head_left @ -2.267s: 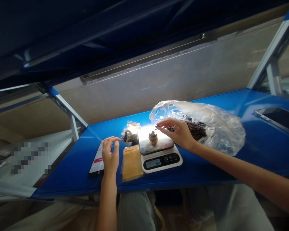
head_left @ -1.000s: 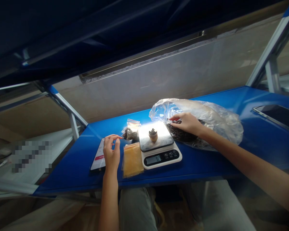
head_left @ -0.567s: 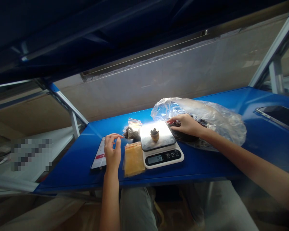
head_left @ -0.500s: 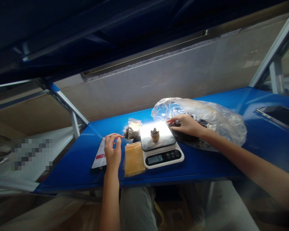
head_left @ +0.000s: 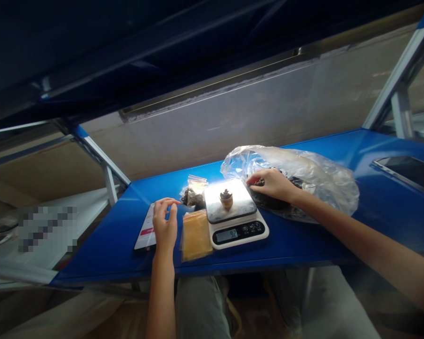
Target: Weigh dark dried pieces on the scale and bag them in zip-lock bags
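Observation:
My right hand [head_left: 273,184] rests at the mouth of a clear plastic bag [head_left: 314,179], its fingertips pinched into a pile of dark dried pieces [head_left: 273,200]. To its left stands a white digital kitchen scale [head_left: 233,235], reading about 9.2. A small tan cup [head_left: 226,202] with dark pieces in it sits on the scale's platform. My left hand [head_left: 165,221] hovers, fingers curled and holding nothing, over a smartphone [head_left: 146,230]. Nearest its fingertips are a small zip bag of dark pieces [head_left: 195,194] and a flat yellow packet [head_left: 196,235].
All this lies on a blue table top [head_left: 99,259]. A dark second phone or tablet [head_left: 406,168] lies at the far right. Metal frame struts [head_left: 399,89] rise at both ends. My legs show below the table edge.
My right hand has moved from above the scale's platform rightward and down into the pile in the bag. The scale reading has risen from about 8.8 to 9.2. My left hand has barely moved.

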Tool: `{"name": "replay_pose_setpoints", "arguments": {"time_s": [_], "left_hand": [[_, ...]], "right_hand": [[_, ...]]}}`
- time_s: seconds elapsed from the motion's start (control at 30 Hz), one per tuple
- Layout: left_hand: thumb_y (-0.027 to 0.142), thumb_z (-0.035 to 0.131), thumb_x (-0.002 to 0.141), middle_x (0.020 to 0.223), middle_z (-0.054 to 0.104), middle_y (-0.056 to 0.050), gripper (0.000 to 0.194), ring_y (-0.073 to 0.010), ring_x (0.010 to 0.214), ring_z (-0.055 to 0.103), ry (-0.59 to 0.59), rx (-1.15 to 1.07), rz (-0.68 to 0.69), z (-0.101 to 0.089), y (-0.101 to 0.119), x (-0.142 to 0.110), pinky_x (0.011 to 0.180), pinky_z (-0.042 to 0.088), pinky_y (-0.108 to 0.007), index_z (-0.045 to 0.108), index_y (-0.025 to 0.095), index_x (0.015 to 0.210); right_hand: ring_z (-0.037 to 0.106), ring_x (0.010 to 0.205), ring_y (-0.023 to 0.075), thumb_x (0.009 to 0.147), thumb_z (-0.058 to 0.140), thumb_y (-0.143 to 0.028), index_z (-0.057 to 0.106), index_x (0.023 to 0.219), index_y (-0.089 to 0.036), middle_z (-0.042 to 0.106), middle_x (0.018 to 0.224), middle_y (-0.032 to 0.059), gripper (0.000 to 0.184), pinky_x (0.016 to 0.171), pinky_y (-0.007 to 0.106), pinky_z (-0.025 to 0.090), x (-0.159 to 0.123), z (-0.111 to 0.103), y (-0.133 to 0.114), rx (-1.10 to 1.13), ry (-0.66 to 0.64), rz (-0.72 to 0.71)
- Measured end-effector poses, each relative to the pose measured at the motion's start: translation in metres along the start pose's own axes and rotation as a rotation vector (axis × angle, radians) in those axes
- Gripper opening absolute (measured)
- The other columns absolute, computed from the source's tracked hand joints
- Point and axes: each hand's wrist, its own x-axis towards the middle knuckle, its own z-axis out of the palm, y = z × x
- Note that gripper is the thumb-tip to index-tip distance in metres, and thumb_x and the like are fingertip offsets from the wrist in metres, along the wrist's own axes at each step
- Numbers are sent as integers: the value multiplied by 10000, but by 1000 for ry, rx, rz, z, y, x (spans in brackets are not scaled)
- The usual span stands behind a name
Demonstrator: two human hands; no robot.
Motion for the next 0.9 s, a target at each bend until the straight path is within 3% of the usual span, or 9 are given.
{"name": "replay_pose_setpoints", "arguments": {"time_s": [0.47, 0.7, 0.9], "left_hand": [[399, 464, 803, 930, 605, -45, 266, -227, 974, 569, 29, 30, 36, -1, -7, 5, 775, 458, -340, 653, 220, 749], [402, 477, 736, 946, 626, -22, 232, -264, 1014, 578, 69, 64, -53, -1, -11, 10, 856, 468, -415, 652, 250, 727], [420, 487, 717, 970, 636, -9, 230, -273, 1024, 588, 54, 106, -98, 0, -18, 10, 873, 477, -449, 668, 278, 724]], "right_hand": [[698, 779, 183, 714, 634, -110, 743, 846, -187, 762, 848, 38, 188, 763, 274, 509, 2, 0, -5, 66, 46, 59], [688, 746, 171, 788, 615, -169, 734, 917, -136, 753, 829, 70, 179, 714, 255, 507, 5, 2, -9, 65, 46, 84], [684, 841, 194, 766, 645, -174, 744, 879, -152, 755, 899, 70, 152, 801, 273, 481, 4, 3, -13, 29, -5, 42]]}}
